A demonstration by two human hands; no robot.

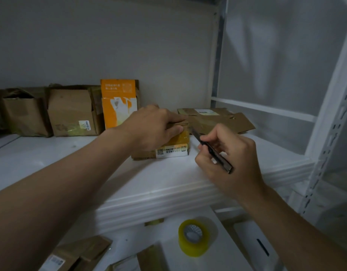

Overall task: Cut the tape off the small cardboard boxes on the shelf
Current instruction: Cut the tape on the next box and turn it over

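Note:
A small cardboard box (pixel 174 148), wrapped in yellowish tape and bearing a white label on its near side, sits on the white shelf (pixel 94 165). My left hand (pixel 155 128) grips the box from above, fingers curled over its top right edge. My right hand (pixel 225 155) holds a black utility knife (pixel 213 151) like a pen. The blade tip points up-left and lies at the box's right side, near its top corner. Whether the blade touches the tape is unclear.
At the back of the shelf stand two opened brown boxes (pixel 71 112) and an orange carton (pixel 119 103). Flattened cardboard (pixel 215 120) lies behind the small box. On the lower shelf are a roll of clear tape (pixel 194 238) and more boxes (pixel 79 253). A white upright (pixel 329 133) rises at the right.

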